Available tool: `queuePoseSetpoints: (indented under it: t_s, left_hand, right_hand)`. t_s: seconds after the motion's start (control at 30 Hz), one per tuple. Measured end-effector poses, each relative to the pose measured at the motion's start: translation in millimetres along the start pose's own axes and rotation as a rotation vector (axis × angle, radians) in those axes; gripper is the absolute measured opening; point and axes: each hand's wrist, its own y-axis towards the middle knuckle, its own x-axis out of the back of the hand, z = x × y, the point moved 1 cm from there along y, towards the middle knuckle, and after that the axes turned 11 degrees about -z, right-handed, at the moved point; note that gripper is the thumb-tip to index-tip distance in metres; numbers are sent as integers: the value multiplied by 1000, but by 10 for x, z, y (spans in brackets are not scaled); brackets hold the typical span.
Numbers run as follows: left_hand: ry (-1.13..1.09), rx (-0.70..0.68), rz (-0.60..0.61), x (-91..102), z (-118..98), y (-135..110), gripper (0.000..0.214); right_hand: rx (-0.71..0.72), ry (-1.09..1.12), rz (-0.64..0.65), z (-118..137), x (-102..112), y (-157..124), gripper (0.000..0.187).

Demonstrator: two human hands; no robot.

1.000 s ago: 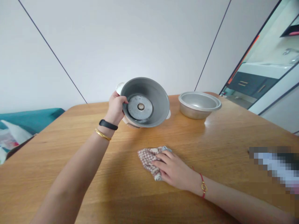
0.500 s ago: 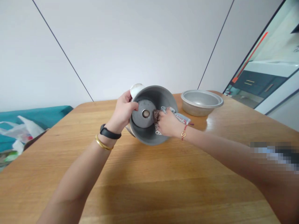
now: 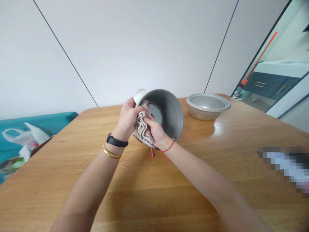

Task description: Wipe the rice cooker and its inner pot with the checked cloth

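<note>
A grey cooker body (image 3: 169, 112) with white handles stands tilted on the wooden table (image 3: 149, 180), its open mouth facing me and a round heating plate inside. My left hand (image 3: 126, 120) grips its left rim, fingers curled over the edge. My right hand (image 3: 154, 130) is closed on a red-and-white patterned cloth (image 3: 143, 130) and presses it against the inner wall at the left of the mouth.
A shallow metal inner pot (image 3: 208, 105) sits on the table at the back right. A blurred-out object (image 3: 285, 167) lies at the right edge. A teal seat with plastic bags (image 3: 21, 138) is off the table's left side. A white wall stands behind.
My right hand took the cloth up from the table and brought it into the cooker body, then moved it from the right side of the plate to the left inner wall. The left hand kept its grip.
</note>
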Motion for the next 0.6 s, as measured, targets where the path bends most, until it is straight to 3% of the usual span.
queuePoseSetpoints:
  t_s: [0.07,0.13,0.23,0.37,0.47,0.6]
  left_hand:
    - [-38,-6,16,6,3,-26,33]
    - [-77,-14,45,16,16,-43,34]
    - [-106,-24,82,40,44,-66,36]
    - [-38,-61,57,76,74,-128,44]
    - [8,-75,36,68,92,-192,56]
    - [2,-93,-8,21,125,-245,59]
  right_hand:
    - [104,65,-107,5,-89,56,60]
    - [255,-64,-214,3,-85,95,66]
    - [492,-613,-339,46,66,134,66]
    - [663,-1354,-365,276,387,242,62]
    - [715,-1540,-494,463,659,359,61]
    - [574,-1569,-607,523,1078,382,62]
